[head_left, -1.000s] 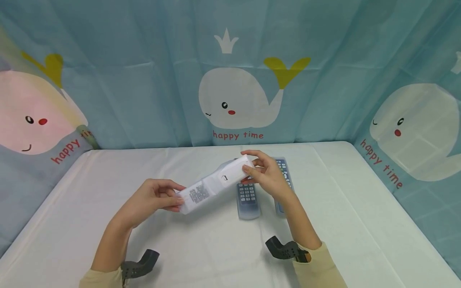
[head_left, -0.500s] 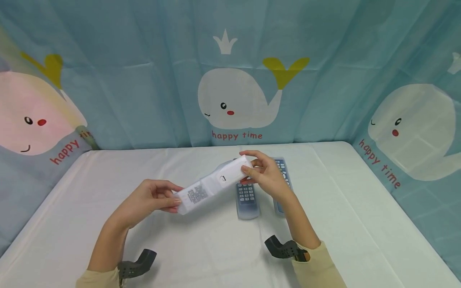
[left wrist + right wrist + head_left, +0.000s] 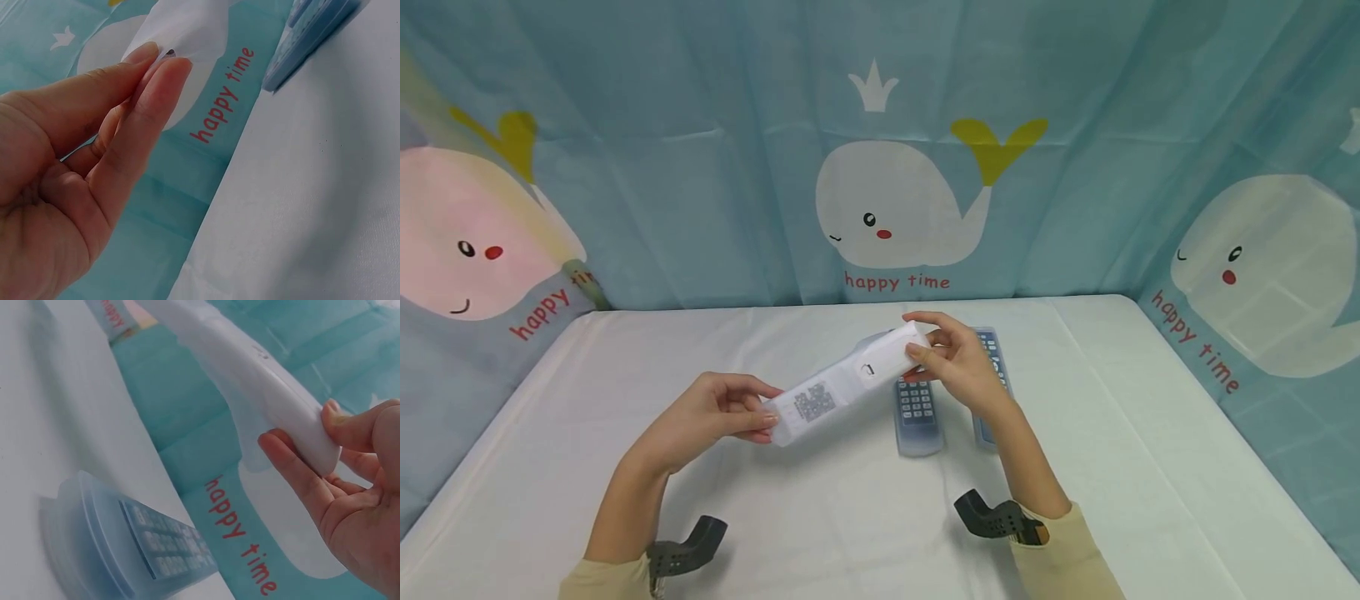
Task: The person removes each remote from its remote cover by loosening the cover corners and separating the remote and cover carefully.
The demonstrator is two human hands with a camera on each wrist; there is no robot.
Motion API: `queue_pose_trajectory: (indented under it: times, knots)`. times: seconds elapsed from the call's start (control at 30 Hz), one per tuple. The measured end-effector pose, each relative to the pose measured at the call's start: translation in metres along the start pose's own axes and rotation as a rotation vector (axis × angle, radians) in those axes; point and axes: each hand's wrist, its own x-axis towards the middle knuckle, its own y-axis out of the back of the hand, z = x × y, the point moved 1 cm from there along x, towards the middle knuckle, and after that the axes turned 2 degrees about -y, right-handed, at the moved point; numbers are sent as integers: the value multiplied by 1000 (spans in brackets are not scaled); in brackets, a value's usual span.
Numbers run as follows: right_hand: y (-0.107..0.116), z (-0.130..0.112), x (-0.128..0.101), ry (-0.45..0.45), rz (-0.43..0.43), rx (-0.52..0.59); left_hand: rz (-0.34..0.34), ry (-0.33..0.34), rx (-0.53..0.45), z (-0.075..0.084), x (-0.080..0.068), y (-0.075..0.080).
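A table (image 3: 1150,467) under a plain white cloth fills the lower half of the head view, and a teal curtain (image 3: 715,183) printed with white whales and the red words "happy time" hangs close behind it and along both sides. Two grey-blue remotes (image 3: 917,412) in clear sleeves lie side by side on the cloth near the middle, keypads up. Both forearms reach in from the near edge, each in a pale yellow sleeve with a dark wrist mount. The left hand (image 3: 711,417) is held above the cloth, its thumb and fingertips pinching the near end of a white remote (image 3: 850,379). The right hand (image 3: 955,362) is raised over the two lying remotes, its fingers curled round the far end of the white remote, thumb on top. The white remote hangs in the air between the hands, slanting from lower left up to upper right, back side up. It is long and rounded, with a square code label near the left hand and a small catch mark near its middle.
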Motion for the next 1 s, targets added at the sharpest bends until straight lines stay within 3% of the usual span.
queue_pose_trajectory:
  times: [0.53,1.0]
  knots:
    - [5,-3,-1,-30,16,8,14,-7,1,-4,-1,2]
    - [9,-2,-1,-31,19,14,34,28,1,-2,0,1]
